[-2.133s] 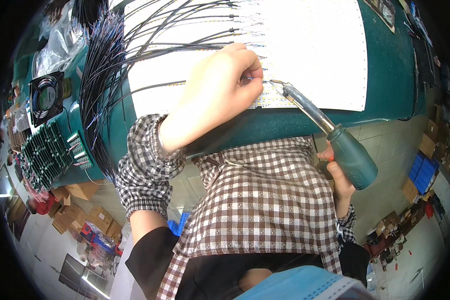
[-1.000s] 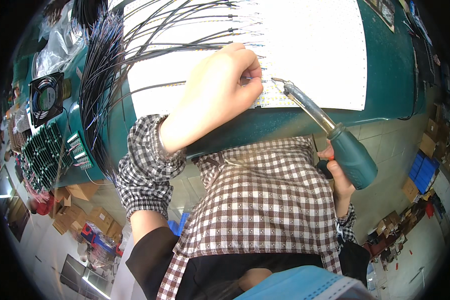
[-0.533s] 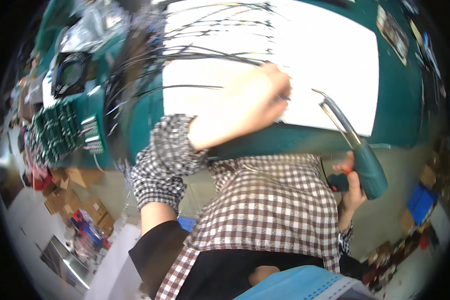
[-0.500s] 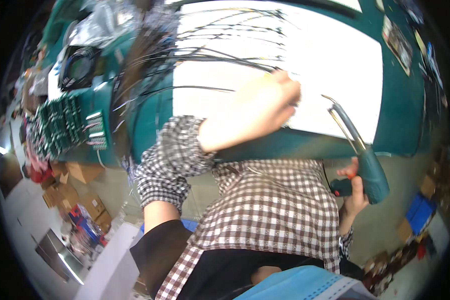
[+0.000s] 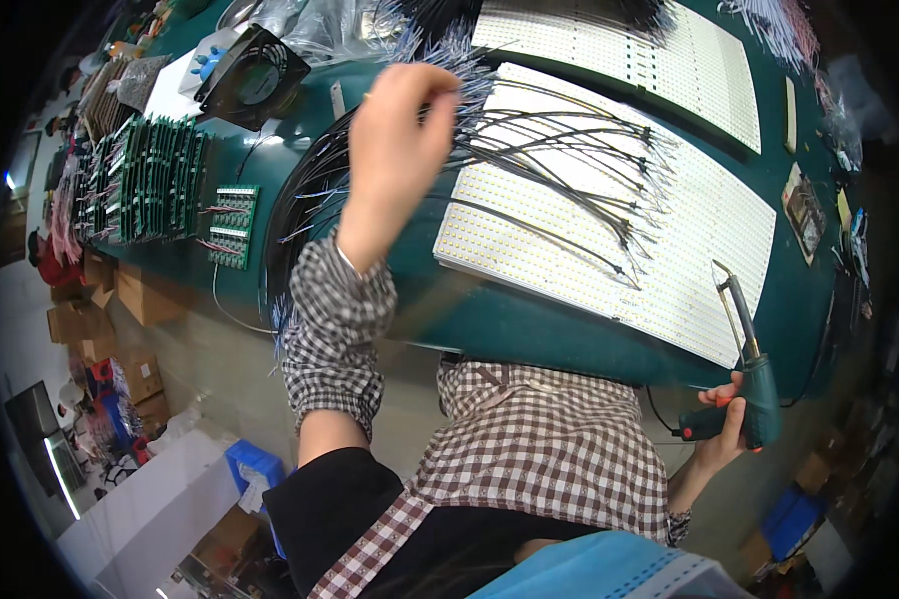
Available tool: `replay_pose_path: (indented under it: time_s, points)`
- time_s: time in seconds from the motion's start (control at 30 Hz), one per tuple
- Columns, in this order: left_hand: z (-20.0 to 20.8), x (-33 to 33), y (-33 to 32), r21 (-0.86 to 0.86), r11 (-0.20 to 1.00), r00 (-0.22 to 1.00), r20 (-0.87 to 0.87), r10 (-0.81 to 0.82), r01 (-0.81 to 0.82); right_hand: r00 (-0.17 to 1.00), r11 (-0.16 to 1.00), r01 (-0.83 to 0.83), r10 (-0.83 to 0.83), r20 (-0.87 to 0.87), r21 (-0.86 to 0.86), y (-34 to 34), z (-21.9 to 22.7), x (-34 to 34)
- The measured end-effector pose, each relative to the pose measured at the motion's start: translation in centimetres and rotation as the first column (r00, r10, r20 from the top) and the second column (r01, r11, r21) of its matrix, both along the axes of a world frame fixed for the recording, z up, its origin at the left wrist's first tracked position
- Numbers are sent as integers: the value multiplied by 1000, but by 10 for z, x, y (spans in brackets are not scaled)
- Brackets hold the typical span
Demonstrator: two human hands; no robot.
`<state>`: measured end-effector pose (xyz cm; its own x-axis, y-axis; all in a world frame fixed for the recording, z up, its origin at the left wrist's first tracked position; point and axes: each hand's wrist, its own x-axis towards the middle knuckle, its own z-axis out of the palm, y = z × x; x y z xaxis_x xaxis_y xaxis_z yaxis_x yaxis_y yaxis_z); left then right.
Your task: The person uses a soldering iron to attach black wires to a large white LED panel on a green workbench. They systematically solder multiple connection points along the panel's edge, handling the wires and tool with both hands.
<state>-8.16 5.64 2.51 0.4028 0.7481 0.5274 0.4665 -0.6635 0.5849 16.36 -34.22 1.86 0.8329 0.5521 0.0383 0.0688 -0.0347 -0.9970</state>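
My left hand (image 5: 395, 140) is over the near end of a bundle of black wires (image 5: 315, 170) on the table. Its fingers are curled in toward the thumb among the wire ends, and whatever is between them is hidden. My right hand (image 5: 727, 429) grips a green soldering gun (image 5: 762, 399) by its handle at the table's front edge. The gun's bent metal tip (image 5: 726, 275) points up over the right part of a white LED panel (image 5: 559, 275). Several black wires with bared ends (image 5: 624, 205) lie spread across that panel.
Another white LED panel (image 5: 714, 85) lies behind. Stacked green circuit boards (image 5: 150, 185), two loose boards (image 5: 232, 232) and a black fan (image 5: 255, 80) are at left. A small packet (image 5: 802, 210) lies at right. The gun's cord (image 5: 659, 409) hangs below the table edge.
My left hand has moved left and away from the panel to the wire bundle. The view has shifted. My right hand still holds the soldering gun.
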Motion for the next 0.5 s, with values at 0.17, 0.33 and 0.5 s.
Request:
replay_pose_path:
  time_s: [0.17,0.33,0.5]
  points:
    - [-7,6,42,-60,998,1000,-23,-12,10,995,998,-57,60,77,-37,9,7,4]
    - [-31,47,77,186,979,993,-101,-66,84,988,993,-107,112,107,-46,16,10,4]
    - [-22,49,70,162,967,980,-40,-193,197,998,999,-51,51,47,-6,4,6,3]
